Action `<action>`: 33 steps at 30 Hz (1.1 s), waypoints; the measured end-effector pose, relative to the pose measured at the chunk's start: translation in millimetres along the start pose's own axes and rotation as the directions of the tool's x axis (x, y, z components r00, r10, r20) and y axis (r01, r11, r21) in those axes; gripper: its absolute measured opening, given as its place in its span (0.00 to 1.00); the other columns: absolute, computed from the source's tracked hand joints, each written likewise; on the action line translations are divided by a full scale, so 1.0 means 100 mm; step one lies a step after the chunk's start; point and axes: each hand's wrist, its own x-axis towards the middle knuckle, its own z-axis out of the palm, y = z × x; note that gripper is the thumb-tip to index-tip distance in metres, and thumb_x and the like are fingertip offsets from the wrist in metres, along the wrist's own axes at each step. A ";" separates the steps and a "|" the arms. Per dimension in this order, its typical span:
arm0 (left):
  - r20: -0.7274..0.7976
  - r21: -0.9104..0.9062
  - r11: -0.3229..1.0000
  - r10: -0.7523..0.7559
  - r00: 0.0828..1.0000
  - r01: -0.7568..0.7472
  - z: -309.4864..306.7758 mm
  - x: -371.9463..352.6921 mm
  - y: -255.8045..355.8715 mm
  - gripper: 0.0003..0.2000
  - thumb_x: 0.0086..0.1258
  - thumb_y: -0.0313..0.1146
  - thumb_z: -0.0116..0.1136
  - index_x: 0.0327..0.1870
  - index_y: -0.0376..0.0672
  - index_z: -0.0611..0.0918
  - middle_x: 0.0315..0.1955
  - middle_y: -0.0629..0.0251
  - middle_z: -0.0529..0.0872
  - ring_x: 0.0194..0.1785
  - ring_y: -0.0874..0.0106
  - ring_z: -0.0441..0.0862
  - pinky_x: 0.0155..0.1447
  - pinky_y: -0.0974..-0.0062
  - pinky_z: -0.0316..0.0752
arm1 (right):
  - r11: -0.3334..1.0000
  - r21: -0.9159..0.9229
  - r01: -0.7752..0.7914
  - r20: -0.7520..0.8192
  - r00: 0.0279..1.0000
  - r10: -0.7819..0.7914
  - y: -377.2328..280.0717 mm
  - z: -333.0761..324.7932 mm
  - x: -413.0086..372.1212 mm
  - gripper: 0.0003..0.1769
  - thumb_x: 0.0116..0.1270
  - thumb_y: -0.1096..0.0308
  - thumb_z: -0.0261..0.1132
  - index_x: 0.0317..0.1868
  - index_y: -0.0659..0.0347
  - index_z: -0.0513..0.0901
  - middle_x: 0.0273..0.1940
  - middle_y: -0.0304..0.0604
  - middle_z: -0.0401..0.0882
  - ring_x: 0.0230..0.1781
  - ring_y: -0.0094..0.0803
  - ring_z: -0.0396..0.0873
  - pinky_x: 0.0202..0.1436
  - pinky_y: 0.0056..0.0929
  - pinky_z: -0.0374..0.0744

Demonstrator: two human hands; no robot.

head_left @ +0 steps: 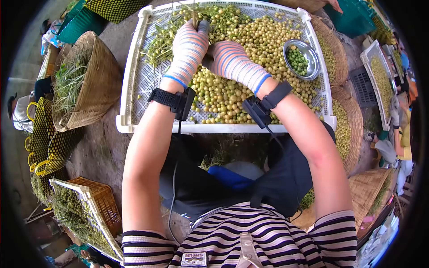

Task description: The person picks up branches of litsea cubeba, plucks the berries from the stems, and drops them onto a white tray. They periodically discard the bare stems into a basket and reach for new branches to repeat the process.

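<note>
In the head view my left hand (191,47), in a striped knit glove, is closed around a thin stem (195,12) near the far side of a white plastic tray (223,128). Leafless green sprigs (158,49) with small round fruits lie beside it. My right hand (231,62), gloved alike, is close to the left one over a heap of loose yellow-green fruits (263,35). Its fingers curl under and are partly hidden, so what they grip does not show. To its right, a metal bowl (316,58) of greener fruits (296,61) rests in the tray.
A woven basket of stems (100,76) stands left, with yellow-black bags (44,134) beyond. At lower left, a crate (96,196) has a tray of sprigs leaning by it. Round baskets of fruit (355,120) line the right. Other people (22,111) are at the edges.
</note>
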 end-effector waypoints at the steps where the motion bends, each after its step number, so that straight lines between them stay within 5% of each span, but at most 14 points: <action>1: 0.005 0.001 1.000 0.000 1.000 0.000 -0.03 -0.01 0.03 0.14 0.67 0.39 0.50 0.40 0.35 0.77 0.25 0.57 0.81 0.28 0.66 0.76 0.37 0.67 0.71 | 0.996 -0.074 0.051 -0.058 0.997 -0.056 0.01 0.01 -0.03 0.20 0.60 0.49 0.55 0.35 0.55 0.84 0.33 0.48 0.82 0.37 0.44 0.80 0.46 0.36 0.76; 4: 0.056 -0.672 0.683 -0.336 0.940 0.285 -0.13 -0.06 0.21 0.10 0.68 0.35 0.50 0.36 0.36 0.76 0.21 0.66 0.76 0.22 0.74 0.65 0.31 0.75 0.65 | 0.982 -0.185 0.031 -0.009 0.999 -0.033 0.06 0.04 -0.04 0.19 0.63 0.50 0.54 0.36 0.56 0.83 0.32 0.48 0.81 0.37 0.43 0.79 0.47 0.38 0.75; 7: 0.011 -0.526 0.845 -0.104 0.995 0.094 -0.19 -0.07 0.22 0.10 0.67 0.36 0.52 0.33 0.37 0.77 0.21 0.63 0.77 0.21 0.74 0.70 0.26 0.75 0.69 | 0.978 -0.206 0.022 0.094 0.996 -0.003 0.11 0.00 -0.08 0.18 0.63 0.52 0.55 0.42 0.56 0.81 0.36 0.50 0.80 0.40 0.44 0.78 0.50 0.39 0.74; 9: 0.015 -0.622 0.764 -0.207 0.978 0.171 -0.30 -0.10 0.31 0.10 0.67 0.36 0.52 0.32 0.37 0.78 0.20 0.63 0.77 0.19 0.72 0.73 0.21 0.73 0.74 | 0.993 -0.090 0.079 0.063 0.995 -0.074 0.25 0.09 -0.12 0.19 0.61 0.54 0.56 0.47 0.57 0.78 0.43 0.52 0.78 0.44 0.46 0.77 0.51 0.39 0.74; 10: 0.032 -0.611 0.782 -0.131 0.991 0.123 -0.35 -0.06 0.26 0.10 0.67 0.35 0.52 0.31 0.36 0.78 0.20 0.64 0.77 0.18 0.71 0.73 0.18 0.74 0.75 | 0.997 -0.009 0.075 0.195 0.978 -0.072 0.34 0.04 -0.12 0.25 0.59 0.55 0.57 0.56 0.56 0.73 0.49 0.51 0.76 0.50 0.43 0.75 0.57 0.37 0.71; 14: 0.036 -0.666 0.743 -0.053 0.998 0.064 -0.49 -0.08 0.31 0.12 0.67 0.36 0.53 0.30 0.36 0.79 0.18 0.65 0.78 0.15 0.73 0.72 0.17 0.75 0.72 | 0.869 0.446 0.215 0.154 0.938 -0.311 0.77 -0.20 -0.01 0.27 0.53 0.57 0.66 0.54 0.55 0.76 0.47 0.48 0.80 0.47 0.35 0.78 0.53 0.30 0.74; 16: 0.132 -0.604 0.794 0.191 0.973 -0.073 -0.57 -0.17 0.40 0.11 0.68 0.40 0.52 0.35 0.42 0.81 0.20 0.72 0.79 0.18 0.82 0.72 0.21 0.86 0.65 | 0.916 0.325 0.237 -0.104 0.971 -0.215 0.86 -0.30 0.05 0.31 0.51 0.54 0.70 0.55 0.54 0.75 0.51 0.48 0.77 0.50 0.34 0.76 0.54 0.30 0.74; 18: 0.185 -0.583 0.809 0.221 0.957 -0.074 -0.51 -0.15 0.43 0.11 0.68 0.39 0.53 0.34 0.41 0.82 0.19 0.71 0.79 0.16 0.81 0.72 0.18 0.84 0.64 | 0.942 0.207 0.264 -0.290 0.936 -0.198 0.84 -0.27 0.06 0.32 0.50 0.53 0.71 0.56 0.54 0.74 0.52 0.48 0.76 0.51 0.35 0.75 0.55 0.30 0.73; 21: 0.331 -0.552 0.834 0.237 0.913 -0.016 -0.45 -0.15 0.46 0.10 0.68 0.39 0.52 0.35 0.43 0.83 0.19 0.72 0.80 0.14 0.81 0.71 0.16 0.84 0.62 | 0.732 0.568 0.376 -0.202 0.926 -0.318 0.62 -0.10 0.08 0.25 0.55 0.67 0.69 0.54 0.60 0.75 0.50 0.42 0.77 0.50 0.27 0.73 0.53 0.27 0.73; 23: 0.363 -0.533 0.843 0.301 0.882 -0.069 -0.42 -0.18 0.46 0.10 0.67 0.38 0.53 0.36 0.43 0.83 0.19 0.72 0.80 0.14 0.82 0.70 0.18 0.84 0.62 | 0.663 0.739 0.119 0.095 0.956 -0.276 0.60 -0.02 0.05 0.19 0.58 0.68 0.66 0.50 0.62 0.77 0.44 0.41 0.80 0.46 0.25 0.75 0.51 0.26 0.73; 27: 0.331 -0.497 0.865 0.263 0.906 -0.070 -0.46 -0.20 0.44 0.10 0.68 0.37 0.52 0.36 0.42 0.83 0.19 0.69 0.81 0.14 0.81 0.70 0.18 0.84 0.63 | 0.792 0.578 0.198 0.105 0.944 -0.313 0.66 0.09 0.09 0.19 0.62 0.57 0.62 0.45 0.64 0.78 0.37 0.44 0.82 0.40 0.30 0.78 0.47 0.29 0.74; 29: 0.292 -0.486 0.871 0.240 0.926 -0.073 -0.43 -0.19 0.40 0.10 0.68 0.36 0.52 0.36 0.41 0.83 0.19 0.68 0.81 0.14 0.80 0.70 0.17 0.83 0.64 | 0.979 0.202 -0.003 0.126 0.992 -0.022 0.65 0.02 0.05 0.32 0.58 0.41 0.58 0.51 0.62 0.76 0.43 0.53 0.79 0.45 0.42 0.77 0.51 0.37 0.73; 31: 0.225 -0.483 0.874 0.181 0.958 -0.052 -0.36 -0.18 0.34 0.11 0.67 0.39 0.53 0.35 0.41 0.82 0.20 0.69 0.81 0.13 0.82 0.69 0.16 0.84 0.60 | 0.961 0.275 -0.017 0.171 0.985 -0.032 0.61 -0.01 0.03 0.35 0.59 0.38 0.55 0.51 0.62 0.76 0.42 0.56 0.79 0.45 0.45 0.77 0.51 0.38 0.73; 33: 0.208 -0.513 0.857 0.179 0.962 -0.049 -0.32 -0.18 0.32 0.11 0.67 0.38 0.54 0.35 0.39 0.82 0.20 0.67 0.82 0.12 0.80 0.68 0.15 0.83 0.60 | 0.993 0.069 -0.100 0.196 0.977 0.085 0.59 -0.03 0.02 0.34 0.59 0.39 0.55 0.52 0.63 0.75 0.43 0.57 0.78 0.45 0.46 0.77 0.51 0.39 0.73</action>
